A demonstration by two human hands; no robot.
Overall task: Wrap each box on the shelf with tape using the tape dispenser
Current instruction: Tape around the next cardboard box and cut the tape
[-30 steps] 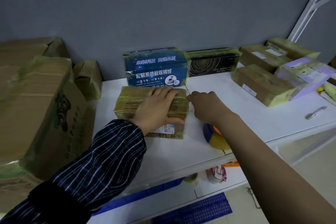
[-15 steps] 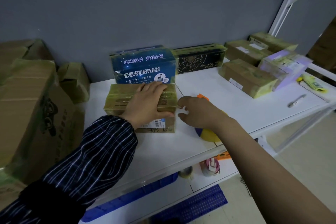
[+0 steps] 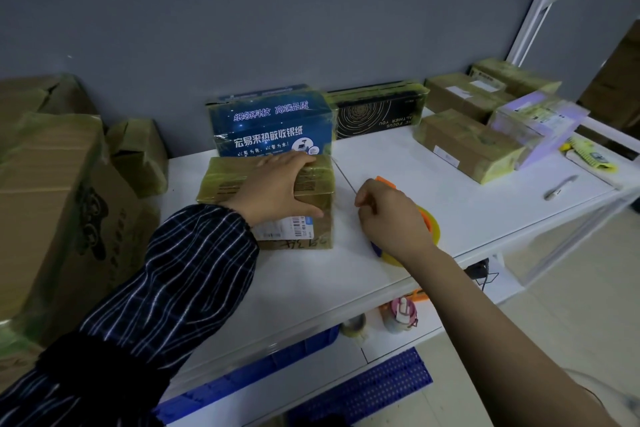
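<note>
Box (image 3: 221, 182) slippage is the likely hazard: the left hand (image 3: 273, 189) presses it flat-fingered onto the shelf (image 3: 450, 204) while the right hand (image 3: 391, 218), curled round the tape dispenser (image 3: 432, 225), holds tape (image 3: 343, 174) taut from its corner. A grey wall (image 3: 311, 28) backs the white shelf; wrapped boxes (image 3: 464, 146) stand alongside.

Left hand (image 3: 277, 192) bare, at the end of a long sleeve (image 3: 180, 288): dark navy, thin pale stripes crossing in a loose check. Cuff (image 3: 242, 222) gathered, elasticated. Plain black band (image 3: 104, 367) higher up. Right hand (image 3: 391, 218) and forearm (image 3: 502, 329) bare.
</note>
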